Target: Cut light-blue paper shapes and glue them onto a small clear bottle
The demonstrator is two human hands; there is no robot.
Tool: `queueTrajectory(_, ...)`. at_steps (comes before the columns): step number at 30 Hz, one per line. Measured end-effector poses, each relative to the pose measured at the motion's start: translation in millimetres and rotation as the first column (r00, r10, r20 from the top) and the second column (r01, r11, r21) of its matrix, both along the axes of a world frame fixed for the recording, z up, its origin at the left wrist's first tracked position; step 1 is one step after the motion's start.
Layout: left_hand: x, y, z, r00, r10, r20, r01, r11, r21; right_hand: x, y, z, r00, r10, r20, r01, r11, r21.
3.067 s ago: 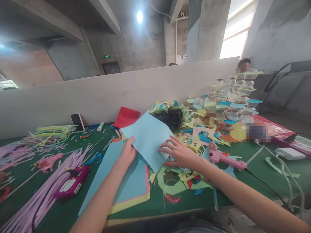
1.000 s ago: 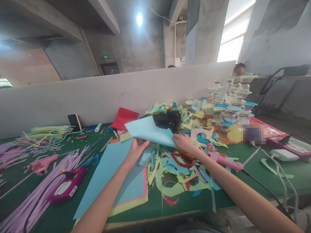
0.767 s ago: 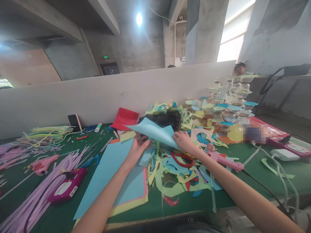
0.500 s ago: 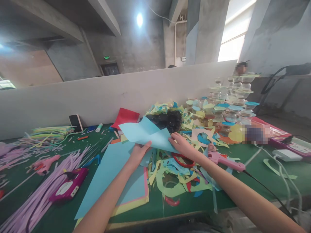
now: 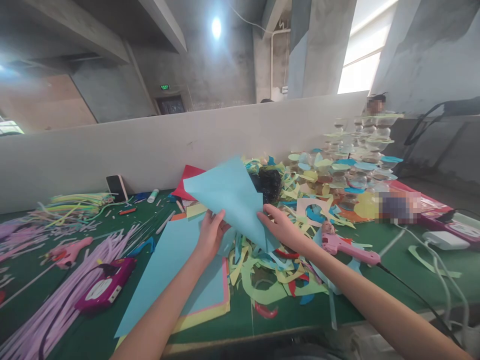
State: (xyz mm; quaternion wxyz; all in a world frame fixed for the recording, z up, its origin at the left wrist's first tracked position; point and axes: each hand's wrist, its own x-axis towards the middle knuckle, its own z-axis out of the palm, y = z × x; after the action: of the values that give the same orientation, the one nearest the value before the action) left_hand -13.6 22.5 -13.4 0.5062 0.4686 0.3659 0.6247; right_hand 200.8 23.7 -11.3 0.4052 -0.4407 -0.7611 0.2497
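Note:
A light blue sheet of paper [image 5: 232, 200] is held up and slightly bent between my two hands. My left hand [image 5: 212, 231] grips its lower left edge, thumb in front and fingers behind. On the right edge, my right hand [image 5: 276, 222] pinches the sheet, its fingertips partly behind the paper. Under my left forearm lies a stack of coloured paper [image 5: 183, 265], blue on top with pink and yellow edges below. Below the held sheet are paper scraps [image 5: 258, 280] with cut-out curves. A red scissor handle [image 5: 288, 254] shows partly among them.
A pink glue gun [image 5: 350, 247] lies right of my right hand. Purple strips [image 5: 75, 300] and a magenta box [image 5: 107, 287] are at left. Red paper [image 5: 189, 179] and a black bag [image 5: 270, 184] are behind. Stacked clear cups with paper discs [image 5: 363, 165] stand at right.
The blue sheet, flat-on at first, was tilted and curled, and now its face is raised upright toward me again. My right hand went from open fingers to gripping the sheet's edge.

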Motion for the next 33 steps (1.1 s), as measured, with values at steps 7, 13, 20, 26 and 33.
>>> queueTrajectory(7,6,-5,-5.2,0.998,-0.041,-0.039,0.04,0.999,-0.036,-3,4,-12.6,0.99,0.016,-0.143,-0.037,0.989,-0.143)
queueTrajectory(13,14,-11,-7.3,0.996,-0.092,0.022,0.094,0.993,-0.074,-7,2,-14.5,0.96,0.031,-0.278,-0.116,0.948,-0.295)
queueTrajectory(20,15,-14,-2.5,0.998,0.062,-0.024,-0.064,0.994,-0.089,-8,1,-12.2,0.886,0.046,-0.462,-0.233,0.904,-0.358)
queueTrajectory(26,13,-13,-5.8,0.996,0.075,-0.046,-0.078,0.994,-0.072,-6,2,-9.3,0.889,0.151,-0.431,-0.309,0.893,-0.326)
queueTrajectory(33,15,-14,-2.9,0.992,0.111,-0.067,-0.117,0.988,-0.098,-6,5,-14.2,0.949,0.096,-0.299,-0.187,0.938,-0.293)
